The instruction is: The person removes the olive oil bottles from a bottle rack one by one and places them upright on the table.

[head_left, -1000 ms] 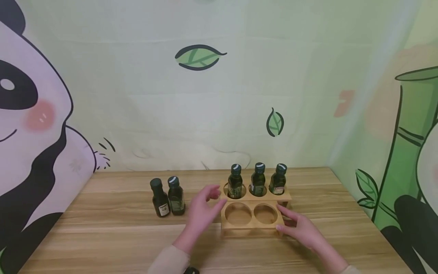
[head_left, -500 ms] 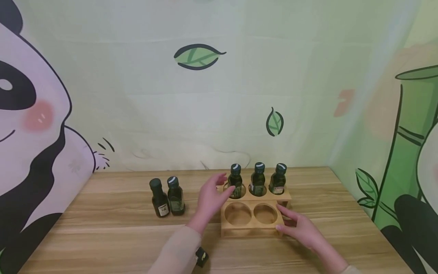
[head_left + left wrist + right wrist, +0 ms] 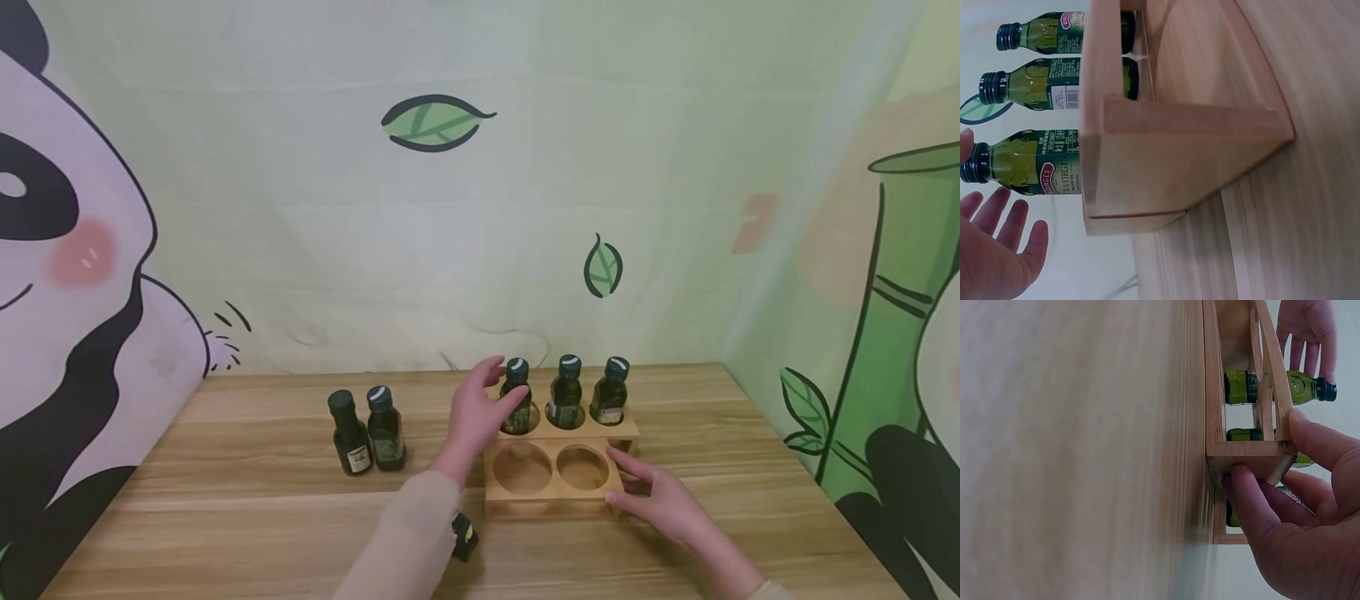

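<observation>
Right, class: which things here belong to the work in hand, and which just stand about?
In hand:
- left hand, open beside the leftmost racked bottle
- right hand, holding the wooden rack

Standing about:
- two bottles on the table
- the other racked bottles

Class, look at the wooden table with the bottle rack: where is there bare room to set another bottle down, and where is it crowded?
Free: the two round front holes of the wooden rack, and bare wooden table near the two loose dark bottles. Crowded: the rack's back row, with three green oil bottles, the left hand at the leftmost, the right hand gripping the rack's right end.
</observation>
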A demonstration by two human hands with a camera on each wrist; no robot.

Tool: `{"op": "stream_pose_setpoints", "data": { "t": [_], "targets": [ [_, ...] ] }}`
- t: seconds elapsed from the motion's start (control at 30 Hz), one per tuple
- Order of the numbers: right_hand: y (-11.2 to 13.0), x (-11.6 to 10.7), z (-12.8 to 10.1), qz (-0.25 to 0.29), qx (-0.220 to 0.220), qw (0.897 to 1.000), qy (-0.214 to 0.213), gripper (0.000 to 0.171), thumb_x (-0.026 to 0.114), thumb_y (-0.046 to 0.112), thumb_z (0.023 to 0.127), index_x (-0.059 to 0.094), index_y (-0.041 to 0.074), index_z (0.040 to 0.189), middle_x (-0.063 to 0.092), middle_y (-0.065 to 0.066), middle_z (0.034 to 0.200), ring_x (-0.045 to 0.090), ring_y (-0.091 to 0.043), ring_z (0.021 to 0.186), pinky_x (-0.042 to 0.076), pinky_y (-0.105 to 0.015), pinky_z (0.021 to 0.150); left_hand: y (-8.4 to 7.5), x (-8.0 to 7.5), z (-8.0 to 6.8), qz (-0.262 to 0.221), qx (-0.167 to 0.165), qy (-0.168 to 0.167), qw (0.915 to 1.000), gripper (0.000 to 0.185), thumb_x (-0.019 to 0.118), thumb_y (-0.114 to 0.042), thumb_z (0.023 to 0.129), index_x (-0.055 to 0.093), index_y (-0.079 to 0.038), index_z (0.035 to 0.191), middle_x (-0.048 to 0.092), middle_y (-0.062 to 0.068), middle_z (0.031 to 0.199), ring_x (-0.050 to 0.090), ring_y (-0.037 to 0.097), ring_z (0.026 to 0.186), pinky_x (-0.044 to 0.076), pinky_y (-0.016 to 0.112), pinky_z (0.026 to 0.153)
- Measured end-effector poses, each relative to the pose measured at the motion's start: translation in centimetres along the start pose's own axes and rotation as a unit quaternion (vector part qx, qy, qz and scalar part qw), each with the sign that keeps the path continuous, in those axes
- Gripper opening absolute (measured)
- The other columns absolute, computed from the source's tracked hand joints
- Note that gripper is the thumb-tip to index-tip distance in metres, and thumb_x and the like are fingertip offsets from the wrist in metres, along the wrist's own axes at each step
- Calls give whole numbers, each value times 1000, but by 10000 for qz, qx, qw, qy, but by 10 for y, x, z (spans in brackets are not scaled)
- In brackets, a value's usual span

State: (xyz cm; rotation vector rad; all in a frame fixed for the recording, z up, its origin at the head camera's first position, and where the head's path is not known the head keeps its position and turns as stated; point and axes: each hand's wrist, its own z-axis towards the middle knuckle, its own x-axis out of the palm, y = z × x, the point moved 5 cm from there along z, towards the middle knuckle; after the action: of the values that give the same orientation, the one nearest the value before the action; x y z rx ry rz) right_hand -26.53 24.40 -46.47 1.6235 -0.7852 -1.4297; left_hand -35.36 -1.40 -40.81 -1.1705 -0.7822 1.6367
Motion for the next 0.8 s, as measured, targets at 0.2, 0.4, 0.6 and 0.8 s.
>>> {"op": "stream_pose_setpoints", "data": {
  "t": [0.2, 0.4, 0.6, 0.8],
  "targets": [
    [-2, -1, 1, -59, -10, 10000, 4, 70, 78, 13, 86, 45, -1, 146, 40, -33, 146, 59, -44, 115, 55, -43, 88, 0, 4, 3, -186, -46, 2, 9998, 57, 76, -24, 89, 55, -9, 139, 61, 16, 130, 56, 32, 121, 46, 51, 99],
    [-3, -2, 2, -9, 12, 10000, 1, 71, 79, 16, 85, 46, 1, 145, 41, -32, 145, 59, -42, 115, 54, -42, 89, 3, 6, 7, -302, -112, 22, 9995, 55, 76, -24, 89, 56, -12, 139, 63, 14, 127, 56, 30, 119, 46, 50, 98],
    [-2, -1, 1, -95, 19, 10000, 11, 71, 79, 15, 85, 45, 0, 146, 41, -32, 145, 60, -42, 114, 54, -44, 88, 2, 8, 9, -412, 45, 41, 9991, 48, 75, -19, 90, 60, -12, 136, 65, 11, 126, 60, 29, 115, 46, 50, 97],
    [0, -1, 0, -103, 82, 9999, 0, 71, 80, 18, 85, 47, 1, 145, 42, -31, 146, 59, -42, 115, 54, -43, 89, 3, 9, 9, -541, -59, -4, 9985, 44, 74, -18, 91, 62, -13, 133, 66, 9, 123, 61, 27, 113, 47, 50, 95]
  ]
}}
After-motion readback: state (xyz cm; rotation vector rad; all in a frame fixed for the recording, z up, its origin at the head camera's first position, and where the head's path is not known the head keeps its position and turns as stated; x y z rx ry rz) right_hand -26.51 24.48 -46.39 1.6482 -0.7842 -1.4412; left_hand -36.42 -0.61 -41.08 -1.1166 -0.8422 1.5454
